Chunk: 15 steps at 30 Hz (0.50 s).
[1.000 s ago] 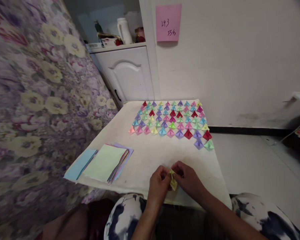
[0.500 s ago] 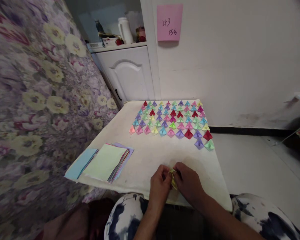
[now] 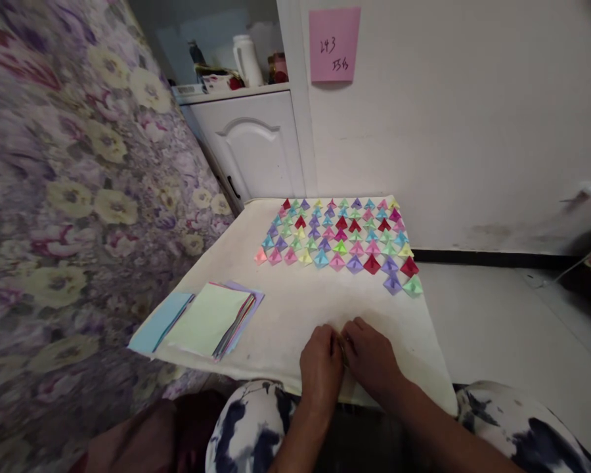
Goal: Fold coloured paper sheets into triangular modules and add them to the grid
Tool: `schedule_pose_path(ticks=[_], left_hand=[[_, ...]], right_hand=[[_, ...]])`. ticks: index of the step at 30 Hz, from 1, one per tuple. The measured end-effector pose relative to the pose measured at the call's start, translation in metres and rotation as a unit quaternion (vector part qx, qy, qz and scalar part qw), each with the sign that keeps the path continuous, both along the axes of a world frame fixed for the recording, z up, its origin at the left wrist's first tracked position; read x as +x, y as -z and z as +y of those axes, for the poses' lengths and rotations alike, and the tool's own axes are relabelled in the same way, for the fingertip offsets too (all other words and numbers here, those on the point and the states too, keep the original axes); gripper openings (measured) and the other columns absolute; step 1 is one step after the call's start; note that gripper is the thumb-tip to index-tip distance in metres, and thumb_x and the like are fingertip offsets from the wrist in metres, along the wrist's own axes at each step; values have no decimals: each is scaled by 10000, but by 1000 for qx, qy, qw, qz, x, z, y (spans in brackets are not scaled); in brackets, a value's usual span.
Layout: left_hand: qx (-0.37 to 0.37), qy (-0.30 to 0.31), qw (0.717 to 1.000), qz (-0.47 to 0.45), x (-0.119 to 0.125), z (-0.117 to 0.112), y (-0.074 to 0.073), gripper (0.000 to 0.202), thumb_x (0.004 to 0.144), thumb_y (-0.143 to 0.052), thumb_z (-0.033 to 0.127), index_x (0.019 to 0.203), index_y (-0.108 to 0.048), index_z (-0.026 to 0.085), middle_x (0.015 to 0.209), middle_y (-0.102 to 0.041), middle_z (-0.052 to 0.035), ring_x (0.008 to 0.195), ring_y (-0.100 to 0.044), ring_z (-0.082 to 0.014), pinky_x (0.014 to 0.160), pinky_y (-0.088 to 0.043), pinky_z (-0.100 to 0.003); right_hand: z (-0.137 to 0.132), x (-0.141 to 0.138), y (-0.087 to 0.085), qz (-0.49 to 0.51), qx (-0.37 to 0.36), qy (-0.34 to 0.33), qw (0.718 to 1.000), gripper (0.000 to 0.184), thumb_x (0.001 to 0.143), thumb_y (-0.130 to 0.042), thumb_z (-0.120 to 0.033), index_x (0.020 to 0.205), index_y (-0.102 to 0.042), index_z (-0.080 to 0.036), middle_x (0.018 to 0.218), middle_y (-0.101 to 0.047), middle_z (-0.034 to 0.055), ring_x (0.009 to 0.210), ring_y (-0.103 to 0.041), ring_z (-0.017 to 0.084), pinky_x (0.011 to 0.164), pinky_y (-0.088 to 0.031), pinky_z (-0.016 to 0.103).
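Observation:
Close together over the near part of the table, my left hand [image 3: 322, 358] and my right hand [image 3: 372, 355] are both closed on a small folded piece of yellow paper [image 3: 345, 355]. Only a sliver of the paper shows between the fingers; the rest is hidden by them. Beyond the hands, several rows of small folded paper pieces [image 3: 337, 261] in red, purple, green, blue, pink and yellow cover the far part of the table. A purple piece [image 3: 392, 283] and a light green piece [image 3: 413, 286] form the nearest row at the right.
Left on the cream-covered table [image 3: 285, 302] lie a stack of coloured paper sheets [image 3: 211, 318], pale green on top, and a blue stack [image 3: 160, 322]. A floral curtain [image 3: 79, 230] hangs at the left. A pink note [image 3: 333, 45] is stuck to the wall behind.
My left hand has turned over the yellow paper and both hands have drawn closer around it. Less of the paper shows now. The laid-out pieces and stacks have not moved.

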<state>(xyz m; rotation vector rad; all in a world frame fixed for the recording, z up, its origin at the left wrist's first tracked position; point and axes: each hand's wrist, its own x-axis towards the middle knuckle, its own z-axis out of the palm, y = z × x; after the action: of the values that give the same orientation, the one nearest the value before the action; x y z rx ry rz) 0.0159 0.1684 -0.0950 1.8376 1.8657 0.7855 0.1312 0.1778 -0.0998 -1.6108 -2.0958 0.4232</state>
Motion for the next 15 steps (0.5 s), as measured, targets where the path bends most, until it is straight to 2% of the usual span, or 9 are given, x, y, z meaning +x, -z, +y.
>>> schedule_pose_path(ticks=[10, 15], left_hand=[[19, 18, 1000, 7, -3, 0, 11, 187, 842, -406, 155, 682, -482, 217, 702, -511, -6, 657, -483, -170, 600, -287, -271], [18, 24, 999, 31, -4, -2, 12, 184, 860, -384, 175, 709, -483, 213, 737, -522, -18, 697, -500, -178, 623, -315, -276]], right_hand=[[5, -4, 4, -9, -29, -3, 1000, 169, 835, -425, -105, 761, -562, -170, 793, -588, 49, 694, -537, 152, 599, -313, 252], [4, 0, 5, 3, -33, -12, 999, 144, 821, -438, -111, 762, -551, -179, 787, -583, 30, 695, -541, 144, 606, -319, 243]])
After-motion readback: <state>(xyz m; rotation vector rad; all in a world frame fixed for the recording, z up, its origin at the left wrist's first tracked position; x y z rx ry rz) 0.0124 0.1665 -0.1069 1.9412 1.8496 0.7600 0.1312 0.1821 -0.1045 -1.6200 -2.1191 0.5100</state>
